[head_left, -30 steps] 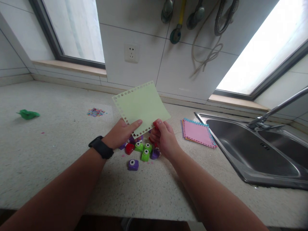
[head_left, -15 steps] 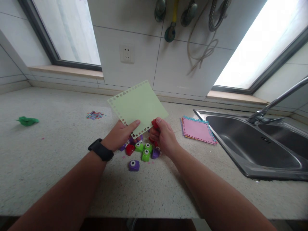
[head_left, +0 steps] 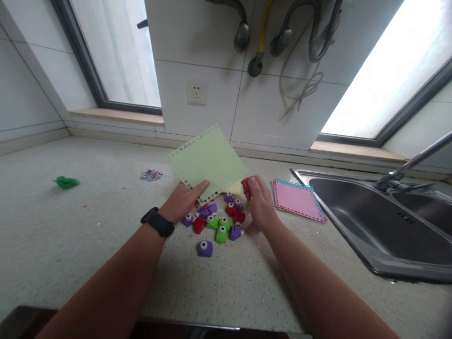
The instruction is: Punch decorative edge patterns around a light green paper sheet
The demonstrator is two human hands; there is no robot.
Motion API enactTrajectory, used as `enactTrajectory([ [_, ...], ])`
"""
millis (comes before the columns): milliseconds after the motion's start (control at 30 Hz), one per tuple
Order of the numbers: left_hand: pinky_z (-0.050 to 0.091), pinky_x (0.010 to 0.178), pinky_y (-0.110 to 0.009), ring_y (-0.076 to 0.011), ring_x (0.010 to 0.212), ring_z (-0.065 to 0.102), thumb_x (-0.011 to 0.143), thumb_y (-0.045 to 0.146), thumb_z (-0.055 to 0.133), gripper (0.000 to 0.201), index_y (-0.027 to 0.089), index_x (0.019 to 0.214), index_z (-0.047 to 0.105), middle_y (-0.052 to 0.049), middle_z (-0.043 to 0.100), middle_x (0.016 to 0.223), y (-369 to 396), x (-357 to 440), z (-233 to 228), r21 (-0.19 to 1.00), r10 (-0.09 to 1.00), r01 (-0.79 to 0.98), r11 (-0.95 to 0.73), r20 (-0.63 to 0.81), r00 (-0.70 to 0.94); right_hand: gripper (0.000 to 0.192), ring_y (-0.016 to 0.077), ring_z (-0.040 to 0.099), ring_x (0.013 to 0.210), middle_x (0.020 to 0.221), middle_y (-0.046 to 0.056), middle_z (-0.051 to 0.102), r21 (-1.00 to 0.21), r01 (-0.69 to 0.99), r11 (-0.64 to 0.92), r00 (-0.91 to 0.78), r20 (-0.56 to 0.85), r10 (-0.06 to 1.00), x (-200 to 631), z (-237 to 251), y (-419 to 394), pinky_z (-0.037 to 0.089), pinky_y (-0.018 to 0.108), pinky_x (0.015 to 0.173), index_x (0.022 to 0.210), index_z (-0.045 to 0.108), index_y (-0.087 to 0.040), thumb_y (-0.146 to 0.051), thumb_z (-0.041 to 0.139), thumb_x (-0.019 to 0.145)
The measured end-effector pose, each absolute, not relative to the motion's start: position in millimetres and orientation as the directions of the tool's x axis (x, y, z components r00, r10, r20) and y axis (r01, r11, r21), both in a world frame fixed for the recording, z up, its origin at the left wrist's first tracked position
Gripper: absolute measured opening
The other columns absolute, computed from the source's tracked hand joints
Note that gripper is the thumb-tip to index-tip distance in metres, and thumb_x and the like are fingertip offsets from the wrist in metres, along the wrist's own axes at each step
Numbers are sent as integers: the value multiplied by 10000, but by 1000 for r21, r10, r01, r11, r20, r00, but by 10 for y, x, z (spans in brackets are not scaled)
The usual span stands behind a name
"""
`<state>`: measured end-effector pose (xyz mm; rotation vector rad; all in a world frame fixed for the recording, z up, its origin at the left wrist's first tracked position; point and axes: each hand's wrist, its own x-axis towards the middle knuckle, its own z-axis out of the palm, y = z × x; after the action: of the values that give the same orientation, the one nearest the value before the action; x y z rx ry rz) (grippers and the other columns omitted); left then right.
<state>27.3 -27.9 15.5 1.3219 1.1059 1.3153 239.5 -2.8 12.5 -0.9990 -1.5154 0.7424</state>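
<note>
A pale green sheet of paper (head_left: 210,162) with shapes punched along several edges is tilted above the counter. My left hand (head_left: 185,200) pinches its near corner, thumb on top. My right hand (head_left: 259,200) is closed around a red craft punch (head_left: 246,183), just right of the sheet and apart from it. Below the paper lie several more craft punches: purple ones such as the purple punch (head_left: 205,248), green ones such as the green punch (head_left: 221,234), and red ones such as the red punch (head_left: 199,225). Yellowish paper (head_left: 233,188) shows partly behind the green sheet.
A stack of coloured sheets with punched edges, pink on top (head_left: 298,200), lies to the right beside a steel sink (head_left: 353,254) with a faucet (head_left: 391,179). Left are a pile of paper confetti (head_left: 151,175) and a crumpled green thing (head_left: 66,182). A tiled wall (head_left: 219,113) stands behind.
My right hand with the red punch has drawn away from the sheet's edge to the right. More punches show beneath. The whole view has shifted slightly.
</note>
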Motion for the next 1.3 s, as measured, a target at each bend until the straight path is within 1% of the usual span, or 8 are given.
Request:
enactTrajectory([
  [100, 489, 482, -258, -165, 588, 657, 860, 469, 628, 407, 159, 1123, 642, -65, 737, 861, -265, 262, 147, 979, 978, -11, -205, 205, 25, 314, 199, 505, 770, 802, 24, 561, -753, 446, 485, -72, 510, 857, 2443, 131, -15, 374, 333, 703, 874, 586, -206, -475, 453, 969],
  [167, 475, 465, -242, -156, 587, 659, 880, 462, 609, 395, 161, 1136, 626, -69, 733, 883, -257, 259, 144, 977, 976, -26, -211, 212, 43, 283, 216, 518, 803, 834, 39, 570, -687, 534, 493, -135, 506, 852, 2449, 133, -16, 383, 349, 742, 875, 578, -200, -448, 475, 963],
  [367, 453, 430, -219, -151, 594, 663, 902, 449, 585, 363, 148, 1101, 623, -87, 727, 910, -239, 242, 145, 973, 971, -35, -229, 230, 56, 175, 254, 506, 969, 1009, 88, 609, -405, 644, 649, -456, 478, 751, 2393, 163, -113, 375, 385, 883, 1039, 599, -194, -330, 550, 941],
  [533, 438, 429, -219, -143, 578, 654, 879, 449, 615, 367, 147, 1087, 625, -89, 729, 919, -226, 239, 141, 974, 976, -65, -215, 217, 29, 196, 263, 486, 948, 982, 84, 618, -272, 704, 656, -560, 356, 748, 2358, 171, -178, 358, 392, 860, 1040, 624, -209, -363, 586, 925],
  [667, 420, 424, -217, -152, 572, 647, 874, 456, 616, 363, 136, 1042, 641, -74, 719, 815, -215, 241, 131, 975, 977, -68, -210, 212, 23, 245, 276, 467, 986, 1029, 84, 624, -243, 700, 671, -598, 315, 737, 2347, 171, -196, 336, 405, 870, 1097, 635, -226, -381, 612, 909],
  [900, 411, 417, -216, -139, 527, 628, 879, 460, 607, 343, 135, 984, 644, -61, 713, 779, -211, 226, 129, 972, 973, -48, -230, 231, 10, 289, 289, 465, 1023, 1087, 74, 658, -270, 678, 684, -629, 268, 730, 2333, 153, -210, 305, 440, 887, 1174, 641, -251, -404, 571, 939],
  [1067, 404, 407, -209, -126, 505, 620, 876, 453, 617, 336, 142, 1000, 639, -39, 697, 757, -217, 223, 129, 973, 975, -61, -222, 223, 7, 244, 278, 484, 1007, 1045, 52, 693, -298, 677, 673, -619, 266, 739, 2334, 142, -183, 302, 433, 858, 1073, 682, -260, -431, 557, 951],
  [1300, 407, 408, -215, -127, 508, 620, 876, 452, 620, 352, 141, 1042, 635, -50, 711, 800, -203, 222, 115, 975, 977, -64, -213, 214, 11, 271, 226, 544, 817, 772, 47, 677, -299, 688, 661, -521, 431, 737, 2388, 212, -107, 358, 367, 770, 806, 680, -204, -334, 515, 977],
])
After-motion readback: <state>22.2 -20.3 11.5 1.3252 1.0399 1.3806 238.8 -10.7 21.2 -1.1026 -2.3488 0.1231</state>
